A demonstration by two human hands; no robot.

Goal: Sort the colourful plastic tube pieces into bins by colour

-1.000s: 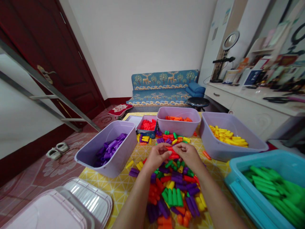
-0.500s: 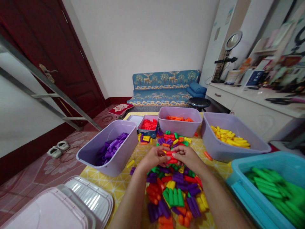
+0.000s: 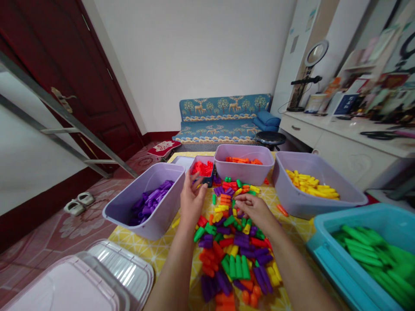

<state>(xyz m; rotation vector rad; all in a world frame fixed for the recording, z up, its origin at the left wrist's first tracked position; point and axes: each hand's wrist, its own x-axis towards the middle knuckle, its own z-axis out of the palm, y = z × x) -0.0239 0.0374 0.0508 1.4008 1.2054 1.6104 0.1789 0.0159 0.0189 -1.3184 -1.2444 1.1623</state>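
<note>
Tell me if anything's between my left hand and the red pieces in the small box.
Nothing visible stands between your left hand and the red pieces. The hand overlaps part of the small box in this view; whether they touch, I can't tell.

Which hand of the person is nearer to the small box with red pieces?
Left. The left hand is at the near side of the small box, partly covering it in view; the right hand is farther away, to the right, over the loose pieces.

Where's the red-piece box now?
In the head view, the red-piece box, partly behind the left hand, stands far along the table, left of the orange-piece bin.
</note>
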